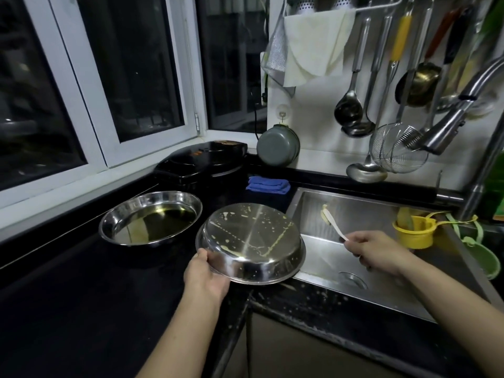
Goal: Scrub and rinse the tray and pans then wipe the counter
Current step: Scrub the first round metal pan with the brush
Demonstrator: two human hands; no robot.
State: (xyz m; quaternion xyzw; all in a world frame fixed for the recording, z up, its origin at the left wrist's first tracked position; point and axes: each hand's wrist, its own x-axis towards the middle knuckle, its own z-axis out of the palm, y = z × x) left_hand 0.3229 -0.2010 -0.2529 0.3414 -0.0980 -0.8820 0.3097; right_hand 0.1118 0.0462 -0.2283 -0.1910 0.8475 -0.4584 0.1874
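- The left hand (207,276) grips the near rim of an upturned steel pan (251,244), which is tilted over the corner where the black counter (81,296) meets the sink (354,214); yellowish streaks mark its underside.
- The right hand (376,252) hovers over the sink and pinches the end of a white spatula (334,223), whose smeared head points away into the basin.
- Farther left, a second steel pan (151,218) sits upright on the counter, apart from the first.
- A yellow cup (414,231) stands at the sink's right side.
- Behind lie a folded blue cloth (268,184) and a black cooker (201,162).
- Ladles (351,105) hang on the wall.
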